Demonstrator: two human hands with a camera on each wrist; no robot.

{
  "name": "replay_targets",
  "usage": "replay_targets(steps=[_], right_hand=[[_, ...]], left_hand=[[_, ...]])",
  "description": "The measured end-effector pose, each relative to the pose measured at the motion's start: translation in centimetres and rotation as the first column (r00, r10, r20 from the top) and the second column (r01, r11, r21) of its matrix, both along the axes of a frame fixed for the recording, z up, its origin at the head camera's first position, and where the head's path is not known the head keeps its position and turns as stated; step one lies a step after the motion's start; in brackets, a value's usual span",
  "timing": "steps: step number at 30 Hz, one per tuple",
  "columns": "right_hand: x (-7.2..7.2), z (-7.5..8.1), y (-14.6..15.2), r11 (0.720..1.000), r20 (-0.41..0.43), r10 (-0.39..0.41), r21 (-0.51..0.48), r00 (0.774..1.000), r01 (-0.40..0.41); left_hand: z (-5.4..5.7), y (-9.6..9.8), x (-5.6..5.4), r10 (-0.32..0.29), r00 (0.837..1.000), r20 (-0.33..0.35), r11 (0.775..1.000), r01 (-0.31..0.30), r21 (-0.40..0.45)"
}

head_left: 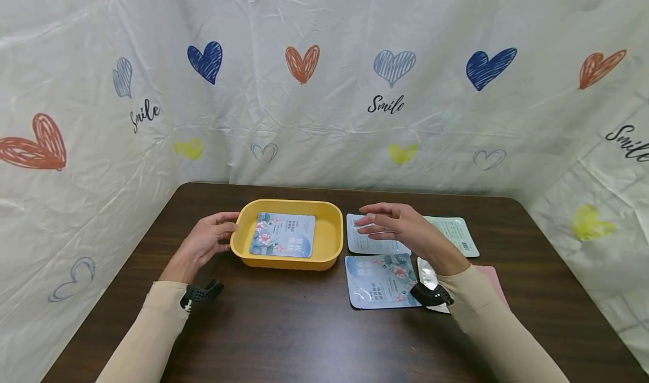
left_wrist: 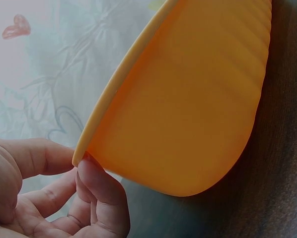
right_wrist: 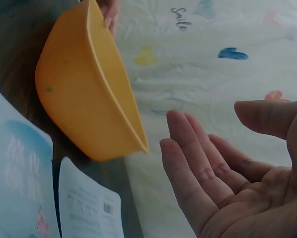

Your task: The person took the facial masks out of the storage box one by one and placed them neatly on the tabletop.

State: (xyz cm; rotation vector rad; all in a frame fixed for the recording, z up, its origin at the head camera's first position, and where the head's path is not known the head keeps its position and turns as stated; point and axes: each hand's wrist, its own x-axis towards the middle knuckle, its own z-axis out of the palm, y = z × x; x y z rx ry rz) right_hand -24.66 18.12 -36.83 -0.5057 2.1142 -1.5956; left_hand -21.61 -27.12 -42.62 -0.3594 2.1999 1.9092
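Observation:
A yellow plastic basin [head_left: 291,263] stands on the table, and a blue sheet mask packet [head_left: 281,235] with pink flowers lies flat inside it. At its left end my left hand [head_left: 207,241] pinches the rim between thumb and finger, as the left wrist view shows at the basin's lip [left_wrist: 119,82]. My right hand [head_left: 392,223] holds nothing; its fingers reach loosely toward the basin, above a pale blue packet [head_left: 372,245]. Nearer me lies another flowered blue packet [head_left: 377,281]. The right wrist view shows the right hand [right_wrist: 228,183] with fingers spread from the thumb, apart from the basin.
Under my right forearm lie a pale green packet [head_left: 458,234], a silvery white packet [head_left: 427,273] and a pink one [head_left: 490,279], partly covered. The dark wooden table [head_left: 284,332] ends at a white curtain [head_left: 324,118] printed with hearts, which also runs along both sides.

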Motion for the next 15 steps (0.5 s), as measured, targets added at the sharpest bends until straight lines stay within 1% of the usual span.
replay_targets(steps=[6,9,15], right_hand=[[-0.8,-0.2,-2.4,0.997,0.067,0.014,-0.074,0.998,-0.009],[-1.1,-0.1,-3.5,0.994,0.109,0.008,-0.109,0.994,0.004],[-1.8,-0.1,-5.6,0.992,0.153,0.006,-0.122,0.988,0.013]], left_hand=[[0.0,0.0,0.0,-0.001,1.000,0.000,1.000,0.001,0.003],[0.0,0.0,0.0,0.002,1.000,0.004,1.000,-0.002,0.006],[0.0,0.0,-0.1,0.002,1.000,0.013,1.000,-0.002,0.024]])
